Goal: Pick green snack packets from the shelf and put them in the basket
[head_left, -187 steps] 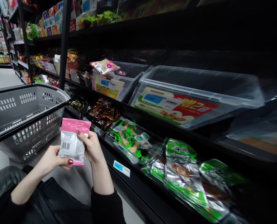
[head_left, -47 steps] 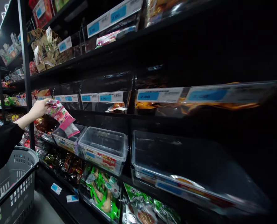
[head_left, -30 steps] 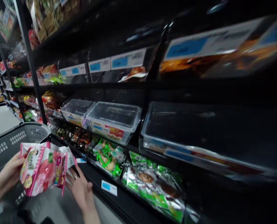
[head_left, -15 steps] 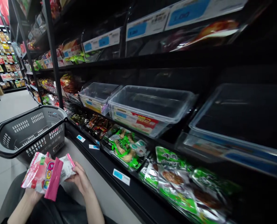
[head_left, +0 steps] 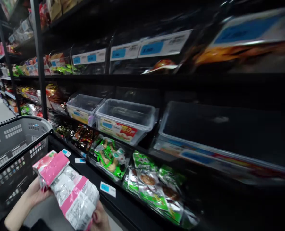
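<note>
My left hand (head_left: 37, 192) is closed around the edge of a pink gummy candy bag (head_left: 55, 168), whose pink end strip faces up. In my right hand (head_left: 100, 216) is the lower end of a second candy packet (head_left: 76, 195), its white, printed back with a pink stripe turned toward me. The two packets touch or overlap; where one ends is hard to make out. Both are held above the floor, between the grey shopping basket (head_left: 24, 146) on the left and the low shelf edge.
Black shelving runs along the right. Clear plastic bins (head_left: 125, 112) stand on the middle shelf. Below lie green snack packs (head_left: 154, 192), mushroom-like snacks in green wrappers (head_left: 110, 157) and dark wrapped snacks (head_left: 82, 136). A shelf post (head_left: 39, 61) rises behind the basket.
The view has swung right and closer to the shelf. The right-hand packet has come forward and its white back now shows fully; the left-hand bag's printed front has turned away.
</note>
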Tool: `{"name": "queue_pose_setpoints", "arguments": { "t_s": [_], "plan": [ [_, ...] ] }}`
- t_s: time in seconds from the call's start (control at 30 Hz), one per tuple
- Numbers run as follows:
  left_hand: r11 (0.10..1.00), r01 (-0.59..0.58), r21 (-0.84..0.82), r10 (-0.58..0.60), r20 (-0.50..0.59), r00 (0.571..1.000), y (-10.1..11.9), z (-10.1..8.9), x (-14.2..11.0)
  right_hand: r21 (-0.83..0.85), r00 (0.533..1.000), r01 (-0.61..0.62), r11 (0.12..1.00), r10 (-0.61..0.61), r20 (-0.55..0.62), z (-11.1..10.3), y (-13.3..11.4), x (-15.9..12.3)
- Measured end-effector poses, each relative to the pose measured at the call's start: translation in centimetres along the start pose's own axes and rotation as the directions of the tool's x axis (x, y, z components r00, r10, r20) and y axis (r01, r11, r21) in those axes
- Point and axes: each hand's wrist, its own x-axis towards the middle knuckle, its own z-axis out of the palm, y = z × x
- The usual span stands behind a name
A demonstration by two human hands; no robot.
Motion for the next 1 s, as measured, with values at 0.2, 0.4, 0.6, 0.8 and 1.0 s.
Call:
{"name": "queue_pose_setpoints", "arguments": {
  "t_s": [0.2,0.4,0.6,0.8,1.0],
  "plan": [
    [0.998,-0.020,0.059,0.019,0.024,1.000,-3.3,-3.7,0.6,-0.077,0.980,0.118,0.990,-0.129,-0.154,-2.0,-0.4,-0.3],
    [0.998,-0.016,0.058,0.029,-0.225,0.974,-3.9,-2.8,0.4,-0.142,0.993,0.076,0.987,-0.089,-0.084,4.5,0.4,1.1],
    [0.993,-0.041,0.107,0.066,-0.245,0.967,-3.8,-1.7,0.4,-0.226,0.976,0.116,0.967,-0.153,-0.154,4.8,1.8,2.8],
    [0.970,-0.214,0.114,0.235,-0.233,0.943,-3.5,-1.3,0.4,-0.211,0.968,-0.033,0.977,-0.022,-0.251,3.9,2.3,2.7],
    [0.937,-0.345,-0.064,0.327,-0.196,0.925,-3.5,-2.0,1.0,-0.315,0.961,-0.088,0.945,-0.003,-0.277,3.9,4.2,3.2]
  ]
}}
